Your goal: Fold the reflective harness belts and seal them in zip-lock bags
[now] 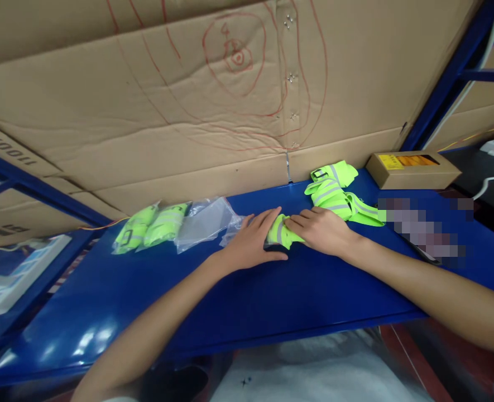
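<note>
My right hand [324, 230] is closed on a folded neon yellow-green reflective vest [281, 231] with a grey stripe, its fingers pinching the near end. My left hand [257, 240] curves around the other end of this bundle, thumb held apart below. A clear plastic bag [231, 230] sticks out past the left fingers and seems to wrap the far end of the bundle; my hand hides most of it. More reflective vests [332, 192] lie loosely rolled behind my right hand, one strap trailing to the right.
Left on the blue table [154, 301] lie two bagged neon vests [165, 224] beside flat clear plastic bags [207, 223]. A cardboard box [414, 170] stands at the back right, near a blurred-out patch [428, 229]. A cardboard wall [188, 111] closes off the back.
</note>
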Motion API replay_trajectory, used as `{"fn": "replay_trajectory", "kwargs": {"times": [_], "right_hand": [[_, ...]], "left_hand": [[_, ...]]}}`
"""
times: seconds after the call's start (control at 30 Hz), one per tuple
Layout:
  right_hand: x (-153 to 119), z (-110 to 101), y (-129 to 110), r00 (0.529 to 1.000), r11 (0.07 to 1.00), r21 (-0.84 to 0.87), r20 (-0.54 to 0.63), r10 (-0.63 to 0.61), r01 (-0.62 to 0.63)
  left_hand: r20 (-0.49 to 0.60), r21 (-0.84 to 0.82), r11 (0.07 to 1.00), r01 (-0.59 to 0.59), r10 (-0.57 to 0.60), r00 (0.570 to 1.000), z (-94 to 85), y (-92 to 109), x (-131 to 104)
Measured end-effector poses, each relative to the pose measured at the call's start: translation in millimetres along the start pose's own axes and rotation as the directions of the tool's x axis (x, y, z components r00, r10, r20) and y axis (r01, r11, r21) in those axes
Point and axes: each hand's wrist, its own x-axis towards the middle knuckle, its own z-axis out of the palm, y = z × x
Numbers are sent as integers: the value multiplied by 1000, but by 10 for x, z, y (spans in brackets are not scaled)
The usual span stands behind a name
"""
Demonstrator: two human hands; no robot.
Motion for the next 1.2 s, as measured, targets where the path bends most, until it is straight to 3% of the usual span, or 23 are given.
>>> {"fn": "replay_trajectory", "kwargs": {"times": [0.23, 0.6, 0.83, 1.03, 1.2], "right_hand": [[-54, 59, 63, 992, 989, 82, -51, -117, 121], [-31, 17, 74, 991, 992, 8, -46, -125, 125], [-29, 12, 103, 992, 990, 62, -24, -123, 124], [-30, 25, 137, 997, 993, 92, 5, -81, 80], [-47, 31, 132, 994, 992, 65, -19, -103, 104]], "left_hand": [[51, -49, 998, -29, 31, 998, 90, -53, -18], [-38, -66, 993, -96, 94, 995, 155, -21, -16], [-76, -83, 991, -104, 97, 992, 149, -21, -19], [-139, 55, 988, -147, 154, 978, 110, -45, -8], [-160, 80, 994, -73, 85, 983, 93, 50, -13]]}}
